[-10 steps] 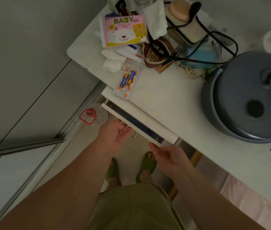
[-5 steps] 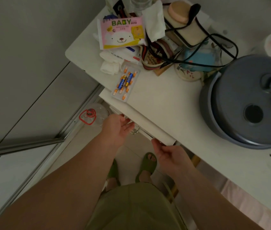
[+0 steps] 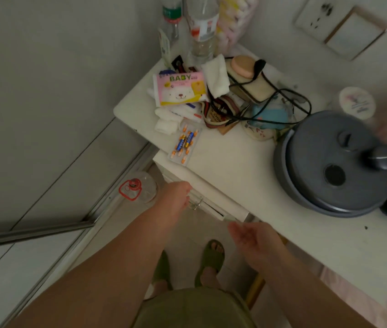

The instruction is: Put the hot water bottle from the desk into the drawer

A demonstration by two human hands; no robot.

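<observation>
white shallow desk drawer [image 3: 207,204] being pushed nearly shut, narrower gap than a second ago | left hand [image 3: 175,197] fingers curled at its metal handle | right hand [image 3: 251,235] spread, empty, being withdrawn | hot water bottle not visible, judged inside | task nearly done

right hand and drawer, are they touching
Apart. The head view shows the open right hand below the drawer front, with a strip of floor between the fingers and its edge.
</observation>
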